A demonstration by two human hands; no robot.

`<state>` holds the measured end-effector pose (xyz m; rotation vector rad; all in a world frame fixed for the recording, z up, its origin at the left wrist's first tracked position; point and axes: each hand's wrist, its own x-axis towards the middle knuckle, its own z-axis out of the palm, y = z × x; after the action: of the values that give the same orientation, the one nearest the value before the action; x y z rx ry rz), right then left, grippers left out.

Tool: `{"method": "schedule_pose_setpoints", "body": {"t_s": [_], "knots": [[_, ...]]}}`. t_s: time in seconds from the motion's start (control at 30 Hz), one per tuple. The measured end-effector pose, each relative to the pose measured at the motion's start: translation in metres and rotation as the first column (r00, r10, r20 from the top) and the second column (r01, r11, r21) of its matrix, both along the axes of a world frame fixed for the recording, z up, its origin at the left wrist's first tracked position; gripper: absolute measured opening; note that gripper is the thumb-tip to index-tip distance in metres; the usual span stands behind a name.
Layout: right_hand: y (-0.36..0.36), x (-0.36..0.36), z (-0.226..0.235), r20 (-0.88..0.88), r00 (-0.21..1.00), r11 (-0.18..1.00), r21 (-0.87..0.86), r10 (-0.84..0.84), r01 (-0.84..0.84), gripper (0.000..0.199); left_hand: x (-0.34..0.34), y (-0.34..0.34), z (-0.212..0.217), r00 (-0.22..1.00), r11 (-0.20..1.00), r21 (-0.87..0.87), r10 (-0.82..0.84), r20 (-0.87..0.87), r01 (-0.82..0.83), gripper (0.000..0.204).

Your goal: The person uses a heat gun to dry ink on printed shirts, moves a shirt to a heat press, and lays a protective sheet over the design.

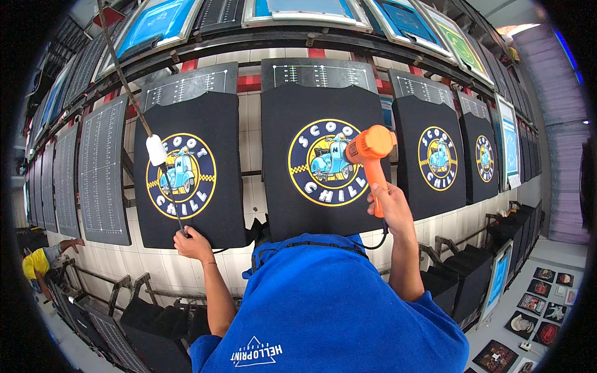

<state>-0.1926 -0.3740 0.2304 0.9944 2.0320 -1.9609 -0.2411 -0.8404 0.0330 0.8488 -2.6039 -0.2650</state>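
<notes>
Above black shirts (pixel 286 105) | right grip (pixel 393 207) clamped on orange dryer (pixel 372 146) | left grip (pixel 194 244) around cord (pixel 170 188)

1. On the black shirt (pixel 280 214) before me, I could read white capitals curving along the upper and lower parts of a round navy-and-yellow print (pixel 324 163), around a light-blue scooter.
2. The same lettering stood on the round print of the left-hand shirt (pixel 224 124), partly crossed by a thin rod (pixel 172 199).
3. Two shirts to my right, the nearer (pixel 410 193) and the farther (pixel 469 186), repeated it.
4. White scales ran along the far edge of the middle board (pixel 348 78); their marks were too small to read.
5. My blue top (pixel 329 298) carried white lettering with a triangle outline, upside down.
6. A dark label on my orange blower (pixel 375 146) was too small to read.
</notes>
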Motion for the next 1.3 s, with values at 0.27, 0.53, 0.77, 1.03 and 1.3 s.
{"method": "schedule_pose_setpoints", "body": {"t_s": [0.27, 0.53, 0.77, 1.03, 1.3], "knots": [[0.0, 0.002, -0.002, 0.015, 1.0, 0.999, 0.035, 0.019, -0.019, 0.032, -0.001, 0.002, 0.004, 1.0, 1.0, -0.003, 0.006, 0.014, -0.006, 0.023], [0.007, 0.012, 0.005, 0.047, 0.998, 0.998, 0.052, -0.048, 0.045, 0.035, -0.003, 0.0, -0.001, 1.0, 1.0, -0.005, 0.01, -0.011, -0.01, 0.022], [0.012, 0.004, 0.002, 0.012, 0.999, 0.999, 0.01, -0.039, 0.039, 0.031, -0.001, 0.001, 0.0, 1.0, 1.0, -0.008, 0.002, -0.014, -0.002, 0.021], [0.02, -0.021, -0.005, -0.043, 0.998, 0.998, -0.052, -0.043, 0.041, 0.032, 0.0, 0.003, 0.003, 1.0, 1.0, -0.018, 0.014, 0.001, -0.014, 0.023], [0.003, -0.05, -0.017, -0.113, 0.993, 0.998, 0.055, -0.032, 0.038, 0.029, 0.003, 0.003, 0.002, 1.0, 1.0, -0.011, 0.014, -0.015, -0.014, 0.022]]}}
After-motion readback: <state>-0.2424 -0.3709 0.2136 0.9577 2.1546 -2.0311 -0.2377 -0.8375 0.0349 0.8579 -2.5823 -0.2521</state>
